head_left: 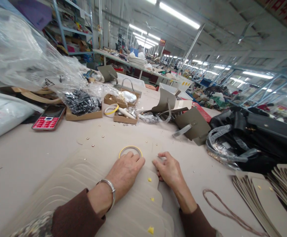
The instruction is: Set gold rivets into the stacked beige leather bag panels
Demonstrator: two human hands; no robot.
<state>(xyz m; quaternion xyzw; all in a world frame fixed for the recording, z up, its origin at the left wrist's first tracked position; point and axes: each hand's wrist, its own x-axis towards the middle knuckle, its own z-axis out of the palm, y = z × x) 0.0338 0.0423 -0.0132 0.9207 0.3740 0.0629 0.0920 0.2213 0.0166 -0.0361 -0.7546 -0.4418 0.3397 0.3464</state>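
My left hand (127, 172), with a silver bangle on the wrist, is closed on a narrow roll of yellow tape (130, 147) whose ring stands up beyond the fingers. Under it lie overlapping beige panels (66, 194), fanned out in layers towards me. Small yellow tape pieces (151, 230) dot their right side. Just right of the panels' far end, my right hand (169, 171) has its fingers curled in, thumb and forefinger close together. Whatever they may pinch is too small to make out. Several small metal rings (93, 145) are scattered beyond the panels.
A red-keyed phone (48, 118) lies at left, near cardboard trays (84, 115) and another tape roll (111, 109). Olive bag parts (192, 123) stand behind. At right are a black bag (259, 131), a brown cord (222, 209) and stacked beige strips (264, 191).
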